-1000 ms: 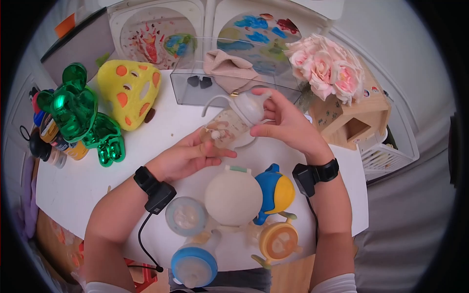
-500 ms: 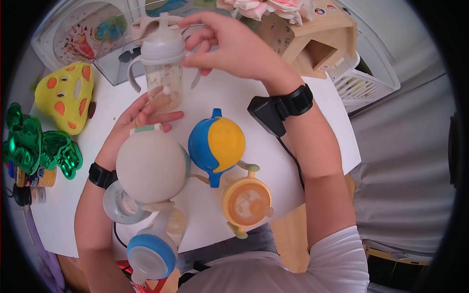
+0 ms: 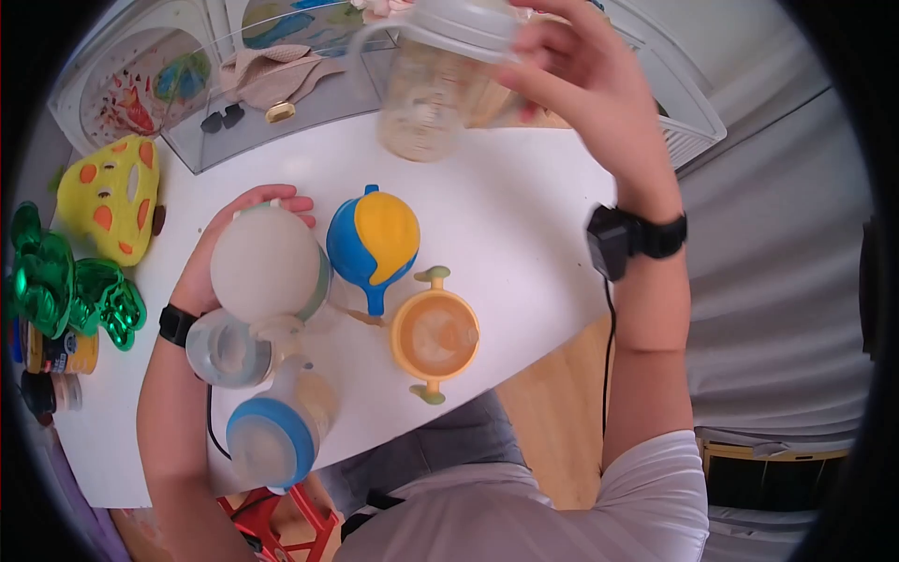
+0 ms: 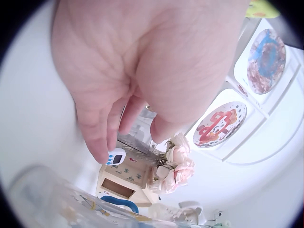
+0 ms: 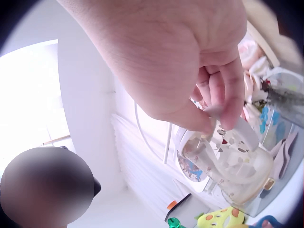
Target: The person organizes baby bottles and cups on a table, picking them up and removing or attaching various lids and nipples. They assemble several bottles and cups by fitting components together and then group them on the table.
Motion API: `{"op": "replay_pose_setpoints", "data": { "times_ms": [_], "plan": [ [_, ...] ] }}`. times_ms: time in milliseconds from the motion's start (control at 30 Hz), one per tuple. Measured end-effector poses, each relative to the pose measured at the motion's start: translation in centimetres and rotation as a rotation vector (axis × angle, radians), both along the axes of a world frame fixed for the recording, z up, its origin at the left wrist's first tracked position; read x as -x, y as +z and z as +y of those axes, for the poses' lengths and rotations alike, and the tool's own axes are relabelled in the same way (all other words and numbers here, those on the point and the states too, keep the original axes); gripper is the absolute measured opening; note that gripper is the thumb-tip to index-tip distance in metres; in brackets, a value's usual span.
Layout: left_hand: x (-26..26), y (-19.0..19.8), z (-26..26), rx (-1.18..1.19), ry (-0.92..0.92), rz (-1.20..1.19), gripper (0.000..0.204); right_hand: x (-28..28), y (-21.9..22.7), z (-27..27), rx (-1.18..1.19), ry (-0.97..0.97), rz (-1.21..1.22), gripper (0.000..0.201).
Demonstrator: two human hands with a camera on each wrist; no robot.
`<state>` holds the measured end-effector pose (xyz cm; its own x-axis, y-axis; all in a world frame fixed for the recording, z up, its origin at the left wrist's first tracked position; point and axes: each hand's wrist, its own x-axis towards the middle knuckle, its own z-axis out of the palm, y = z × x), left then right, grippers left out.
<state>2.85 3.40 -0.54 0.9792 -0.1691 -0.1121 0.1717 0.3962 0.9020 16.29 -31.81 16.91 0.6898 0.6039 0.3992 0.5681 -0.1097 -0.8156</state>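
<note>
In the head view my right hand [image 3: 609, 103] holds a clear handled bottle [image 3: 421, 108] by its white lid, tilted above the back of the table. The right wrist view shows thumb and fingers of the right hand [image 5: 190, 61] pinching the upper part of the bottle [image 5: 232, 173]. My left hand [image 3: 206, 248] lies beside a bottle with a large pale round top [image 3: 265, 262], which partly hides it. Seen from the left wrist, that hand [image 4: 142, 71] has loosely bent fingers and holds nothing.
A blue and yellow cup [image 3: 386, 236], an orange handled cup [image 3: 435, 334], a blue-ringed bottle [image 3: 272, 445] and a clear-topped bottle [image 3: 229, 349] stand near the front. Behind are a clear box [image 3: 197, 140], a yellow plush [image 3: 112, 201] and a green figure [image 3: 47, 281].
My right hand has lifted the clear bottle away to the right, and it now tilts. My left hand has come off the bottle's base. The head view has shifted.
</note>
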Motion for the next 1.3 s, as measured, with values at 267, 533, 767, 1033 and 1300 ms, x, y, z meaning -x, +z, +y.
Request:
{"op": "replay_pose_setpoints", "data": {
  "times_ms": [267,533,767,1033,1300],
  "plan": [
    [1.1,0.6,-0.7,0.206,0.08,0.135,0.04,9.7,-1.2,-10.4,-0.121,-0.365,-0.126,0.059],
    [2.4,1.8,-1.7,0.129,0.178,0.045,0.042,20.2,-2.9,-13.0,-0.206,-0.528,-0.247,0.092],
    [2.6,2.3,-2.0,0.118,0.127,0.034,0.039,27.1,-7.0,-7.2,-0.27,-0.079,-0.022,0.071],
    [1.9,0.9,-0.6,0.141,0.004,-0.054,0.036,26.8,-10.3,-0.3,-0.116,0.017,-0.143,0.051],
    [1.5,0.3,0.0,0.131,-0.062,-0.081,0.041,26.5,-13.3,2.3,0.042,-0.115,-0.327,0.059]
  ]
}}
